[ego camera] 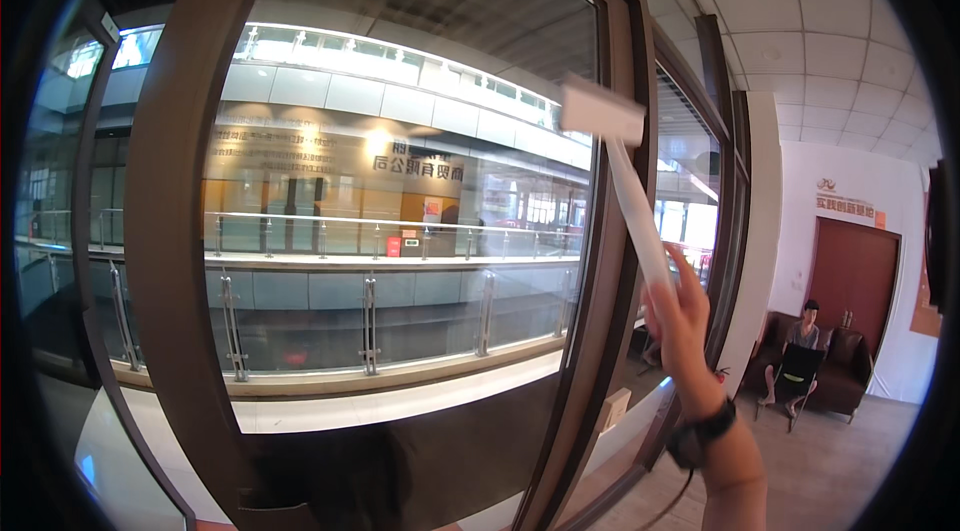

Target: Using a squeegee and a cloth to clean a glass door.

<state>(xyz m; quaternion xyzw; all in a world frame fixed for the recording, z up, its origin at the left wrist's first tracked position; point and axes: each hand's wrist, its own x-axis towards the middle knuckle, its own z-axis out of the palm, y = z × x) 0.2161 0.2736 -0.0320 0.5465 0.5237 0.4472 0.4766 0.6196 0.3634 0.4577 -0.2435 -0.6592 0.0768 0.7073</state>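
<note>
My right hand (679,313) is raised at the right, closed around the lower part of a pale handle. The handle slants up and left to a wide, blurred white head, which looks like a window squeegee (604,113). That head lies in front of the right edge of a large window pane (390,193) and its brown frame (621,156). Whether it touches the glass or frame, I cannot tell. A black watch or band (701,433) circles my wrist. My left hand is out of view.
Behind the glass run railings (367,321) and a balcony. A wall socket (615,409) is beside the frame. Further right, a person (806,336) sits by a dark sofa (844,373), with a black chair in front. Brown doors (855,268) stand behind.
</note>
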